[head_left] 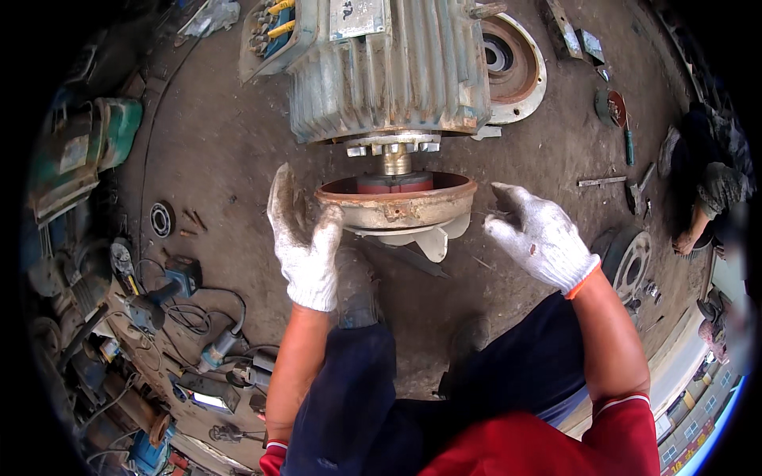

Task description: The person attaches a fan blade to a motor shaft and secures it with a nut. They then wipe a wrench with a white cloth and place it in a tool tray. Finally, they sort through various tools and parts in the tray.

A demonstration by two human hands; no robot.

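A large finned electric motor (389, 87) lies before me with its shaft (397, 163) pointing toward me. Round the shaft end sits a rusty, bowl-shaped end cover (397, 216), apart from the motor's body, with a pale bladed piece (432, 242) on its near side. My left hand (305, 246), in a soiled white glove, is open beside the cover's left rim; its thumb overlaps the rim, and I cannot tell whether it touches. My right hand (536, 238), gloved too, is open a little off the right rim, thumb and fingers apart, holding nothing.
Another round flange (520, 71) lies behind the motor's right side. A bearing ring (162, 219) and power tools (171, 285) with cables lie at left. A hammer (637, 190) and a round metal part (627, 266) are at right, near another person's hand (684, 240).
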